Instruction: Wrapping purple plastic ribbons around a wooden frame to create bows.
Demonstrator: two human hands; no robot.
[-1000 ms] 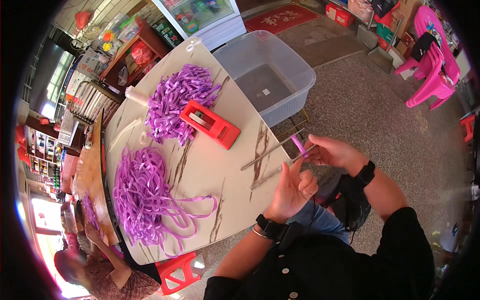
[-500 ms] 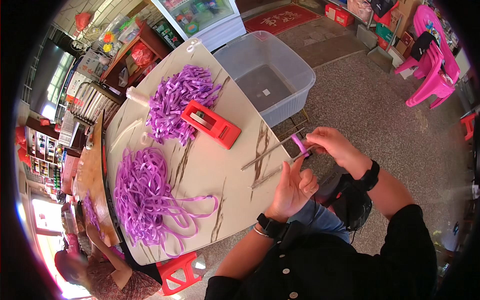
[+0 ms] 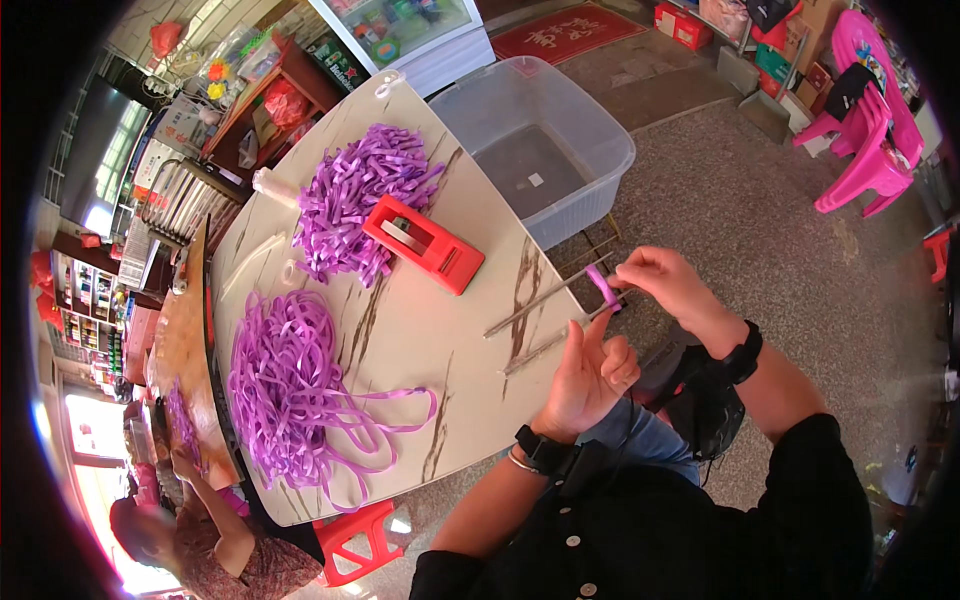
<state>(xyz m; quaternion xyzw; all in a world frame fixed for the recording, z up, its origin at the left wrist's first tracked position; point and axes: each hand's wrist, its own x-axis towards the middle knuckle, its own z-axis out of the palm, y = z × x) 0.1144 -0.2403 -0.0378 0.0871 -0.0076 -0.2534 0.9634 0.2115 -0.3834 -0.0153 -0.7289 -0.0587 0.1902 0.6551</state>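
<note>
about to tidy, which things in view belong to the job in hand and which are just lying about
Likely the job:
- purple strip
- two rods
- ribbon piles
- perhaps red tape dispenser

Likely lying about:
- pink chair
- drinks fridge
- red mat

On the person's side of the red tape dispenser (image 3: 446, 259), the bare tabletop (image 3: 415, 335) leaves room to pass. Close on its left, a purple ribbon bundle (image 3: 350, 195) bars the way; farther left and nearer, a looped ribbon pile (image 3: 285, 375). To its near right, two thin rods (image 3: 540, 301) slant across.
</note>
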